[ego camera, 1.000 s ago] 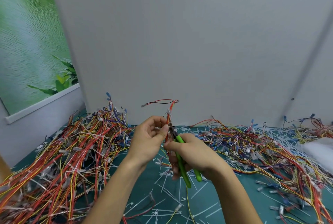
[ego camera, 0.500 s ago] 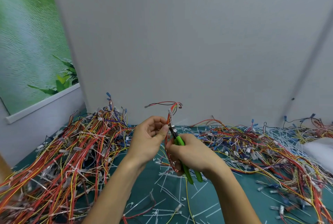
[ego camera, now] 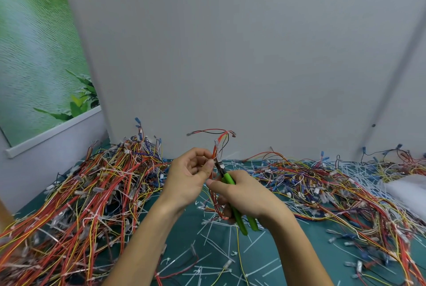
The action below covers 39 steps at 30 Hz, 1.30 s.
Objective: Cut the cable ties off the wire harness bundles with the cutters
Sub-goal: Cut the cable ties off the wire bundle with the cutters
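My left hand (ego camera: 190, 176) pinches a thin wire harness bundle (ego camera: 216, 147) of red, orange and black wires, held upright above the green mat. My right hand (ego camera: 244, 196) grips the green-handled cutters (ego camera: 239, 216); their dark jaws (ego camera: 220, 166) sit against the bundle right beside my left thumb. The bundle's top fans out into loose wire ends with small connectors. Its lower loop hangs behind my right hand. The cable tie itself is too small to make out.
A big heap of harnesses (ego camera: 76, 198) covers the left of the green cutting mat (ego camera: 219, 260), and another heap (ego camera: 334, 191) spreads to the right. Cut white ties litter the mat in front. A white bag (ego camera: 408, 191) lies far right. A grey wall stands close behind.
The bundle's loose top wires have swung slightly to the right and the cutter jaws have shifted a little up along the bundle. Both hands stay in nearly the same place.
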Tool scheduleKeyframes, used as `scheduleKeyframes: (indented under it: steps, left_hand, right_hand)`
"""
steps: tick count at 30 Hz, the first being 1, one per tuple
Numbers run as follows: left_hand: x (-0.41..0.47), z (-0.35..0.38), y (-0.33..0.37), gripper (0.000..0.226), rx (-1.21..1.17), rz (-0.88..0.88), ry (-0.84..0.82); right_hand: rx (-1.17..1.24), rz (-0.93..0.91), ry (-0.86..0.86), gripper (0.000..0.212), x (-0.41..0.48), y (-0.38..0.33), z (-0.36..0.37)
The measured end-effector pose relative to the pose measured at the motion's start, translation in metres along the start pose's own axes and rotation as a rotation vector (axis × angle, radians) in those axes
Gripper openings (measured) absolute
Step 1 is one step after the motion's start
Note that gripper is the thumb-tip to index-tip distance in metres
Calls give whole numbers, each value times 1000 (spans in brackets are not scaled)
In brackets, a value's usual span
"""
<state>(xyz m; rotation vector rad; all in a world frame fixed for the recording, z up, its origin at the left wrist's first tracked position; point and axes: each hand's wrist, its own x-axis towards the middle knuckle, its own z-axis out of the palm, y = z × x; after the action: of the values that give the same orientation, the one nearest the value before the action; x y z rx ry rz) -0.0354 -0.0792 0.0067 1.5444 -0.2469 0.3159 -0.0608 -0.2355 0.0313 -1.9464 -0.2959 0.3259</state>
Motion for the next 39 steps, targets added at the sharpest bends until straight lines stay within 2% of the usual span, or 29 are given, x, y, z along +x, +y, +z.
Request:
scheduleKeyframes:
  steps: [4, 10, 15, 21, 32, 39]
  left_hand:
    - [-1, -1, 0, 18, 17, -16, -8]
    - [-1, 0, 0, 18, 39, -10, -5]
    - [-1, 1, 0, 18, 47, -4, -5]
    - [-2, 0, 2, 17, 101, 14, -15]
    - [-2, -1, 2, 16, 81, 25, -30]
    - [-2, -2, 2, 13, 128, 21, -29]
  right_hand:
    - [-72, 3, 17, 32, 1, 1, 1]
    - [-36, -2, 12, 25, 3, 6, 0]
    - [82, 12, -22, 29, 3, 5, 2]
    - [-65, -4, -6, 26, 4, 5, -1]
    - [-5, -3, 2, 27, 3, 4, 2]
    - [-94, -7, 8, 29, 5, 7, 1]
